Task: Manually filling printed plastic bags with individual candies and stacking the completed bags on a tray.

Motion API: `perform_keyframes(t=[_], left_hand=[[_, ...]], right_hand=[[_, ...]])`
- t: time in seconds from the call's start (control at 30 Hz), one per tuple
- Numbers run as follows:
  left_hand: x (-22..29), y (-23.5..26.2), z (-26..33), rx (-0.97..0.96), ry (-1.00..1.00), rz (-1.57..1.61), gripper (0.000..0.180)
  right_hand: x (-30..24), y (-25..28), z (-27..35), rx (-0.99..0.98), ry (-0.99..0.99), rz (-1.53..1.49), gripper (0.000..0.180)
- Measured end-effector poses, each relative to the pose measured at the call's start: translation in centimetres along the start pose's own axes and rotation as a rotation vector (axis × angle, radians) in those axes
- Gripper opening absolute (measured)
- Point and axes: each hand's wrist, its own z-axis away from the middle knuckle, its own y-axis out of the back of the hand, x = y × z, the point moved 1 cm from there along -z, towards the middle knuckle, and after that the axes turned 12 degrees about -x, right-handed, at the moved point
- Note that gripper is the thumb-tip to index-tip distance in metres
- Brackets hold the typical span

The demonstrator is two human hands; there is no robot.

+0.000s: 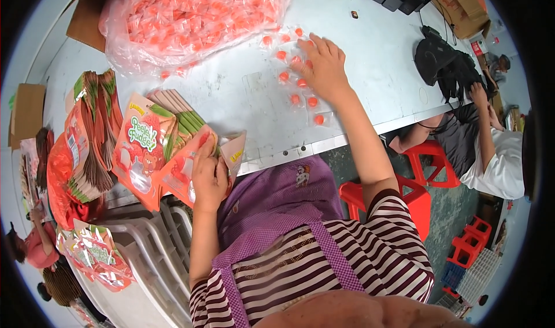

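Observation:
My left hand [209,179] is closed on a red and pink candy pouch [178,172] at the table's near edge; part of the pouch is hidden under the fingers. Just left of it lies a fanned stack of matching pouches [140,144]. My right hand [325,65] reaches over the table with its fingers spread, above and touching a loose group of clear-wrapped red candies [313,102]. Some of those candies are partly covered by the fingertips. Behind them sits a big clear plastic bag [196,21] full of the same wrapped candies.
More bundled pouches [92,131] stand at the left, beside a red bag [60,172]. White stacked crates [144,258] are below the table edge. Black bags [442,59] lie at the right. Red stools [413,204] and a seated person [497,160] are beyond.

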Motion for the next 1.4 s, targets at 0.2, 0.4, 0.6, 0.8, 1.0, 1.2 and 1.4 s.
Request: perform_keyframes(t=[0.2,0.4,0.6,0.8,1.0,1.2,1.4], left_hand=[[-0.3,0.0,0.2,0.003,0.012,-0.006,0.012],[0.1,0.0,0.0,0.003,0.007,0.006,0.012],[0.0,-0.1,-0.1,0.015,0.008,0.016,0.010],[-0.2,-0.1,0.2,0.022,0.011,0.000,0.007],[0.0,-0.1,0.0,0.025,-0.002,0.006,0.007],[-0.1,-0.1,-0.1,0.024,-0.017,0.004,0.007],[0.0,0.0,-0.2,0.049,0.004,0.032,0.008]], right_hand=[[0.2,1.1,-0.6,-0.255,-0.056,-0.203,0.048],[-0.2,0.4,-3.3,-0.101,-0.105,-0.142,0.067],[-0.8,-2.1,-7.0,-0.166,-0.182,-0.096,0.084],[-0.1,-2.5,-6.3,-0.262,-0.185,-0.136,0.080],[-1.4,-1.6,-6.9,-0.154,0.013,-0.169,0.057],[-1.8,-2.1,-6.1,-0.254,0.064,-0.062,0.044],[-1.0,0.6,-3.8,-0.382,0.197,-0.200,0.031]])
